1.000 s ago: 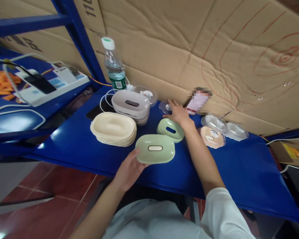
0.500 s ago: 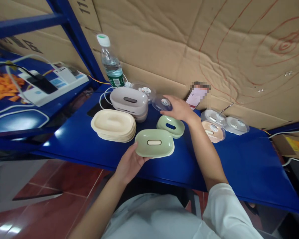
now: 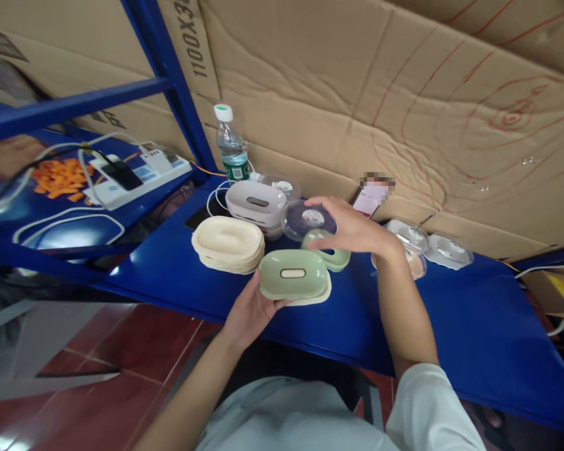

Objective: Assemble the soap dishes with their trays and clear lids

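My left hand (image 3: 250,308) grips the near left edge of a pale green oval soap dish (image 3: 293,282) with a cream tray under it, held just above the blue shelf (image 3: 474,326). My right hand (image 3: 352,227) holds a clear plastic lid (image 3: 308,219) with a round sticker, lifted above a second green dish (image 3: 331,254) that lies on the shelf. A stack of cream trays (image 3: 228,243) sits left of the held dish. Behind the stack stand grey dishes (image 3: 256,203).
A water bottle (image 3: 232,149) stands by the blue upright at the back. More clear lids (image 3: 444,249) lie at the right, near a small card (image 3: 370,199) leaning on the cardboard wall. A power strip with cables (image 3: 141,172) lies on the left shelf.
My right hand picked the clear lid up from the back of the shelf and carried it toward me, over the second green dish. The left hand kept its hold on the green dish.
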Demonstrator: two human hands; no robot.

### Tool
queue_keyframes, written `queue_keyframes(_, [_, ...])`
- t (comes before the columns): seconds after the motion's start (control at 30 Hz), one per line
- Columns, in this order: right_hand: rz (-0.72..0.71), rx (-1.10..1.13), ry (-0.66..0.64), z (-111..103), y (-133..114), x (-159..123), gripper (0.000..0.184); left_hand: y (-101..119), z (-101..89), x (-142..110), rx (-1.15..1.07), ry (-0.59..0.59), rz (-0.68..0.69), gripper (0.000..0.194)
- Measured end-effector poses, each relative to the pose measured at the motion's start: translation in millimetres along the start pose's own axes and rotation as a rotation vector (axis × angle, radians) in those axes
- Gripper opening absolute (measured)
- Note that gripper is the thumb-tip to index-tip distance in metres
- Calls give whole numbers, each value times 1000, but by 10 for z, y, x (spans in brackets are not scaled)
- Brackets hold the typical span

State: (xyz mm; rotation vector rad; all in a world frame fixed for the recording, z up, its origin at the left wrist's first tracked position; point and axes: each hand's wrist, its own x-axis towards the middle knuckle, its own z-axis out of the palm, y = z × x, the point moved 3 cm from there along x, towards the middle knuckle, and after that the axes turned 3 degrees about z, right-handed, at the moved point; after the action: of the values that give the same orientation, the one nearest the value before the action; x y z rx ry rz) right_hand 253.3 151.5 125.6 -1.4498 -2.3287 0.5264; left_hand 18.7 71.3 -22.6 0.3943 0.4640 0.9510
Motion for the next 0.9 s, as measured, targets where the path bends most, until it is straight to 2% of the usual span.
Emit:
queue_keyframes(0.1, [-146,43,-203,103,-425,-189,75,17,15,-13,-16,-6,27,46])
queue_keyframes(0.2, [-139,10,-264,310,-677,-308,73,13,32,-14,-6,9,47,42])
queue_keyframes(0.3, [-80,-98,-213,454,-744,-352,78,2,49,-3,-5,26,62,40])
queue_keyframes(0.5, [-100,-163,-215,632,-646,-348,87,45,21,13,-57,43,92,36])
queue_keyframes(0.57, [-93,-212,-166,741,-625,-415,87,66,-16,9,-41,36,100,37])
queue_keyframes(0.7, [-120,-304,70,921,-633,-772,83,34,-60,-14,89,-25,89,47])
queue_keyframes(0.8, [-136,-277,179,951,-599,-1199,87,-61,-9,-45,291,-123,28,59])
queue_keyframes(0.9, [-23,-236,234,901,-469,-1739,92,-154,81,-91,544,-256,-32,56])
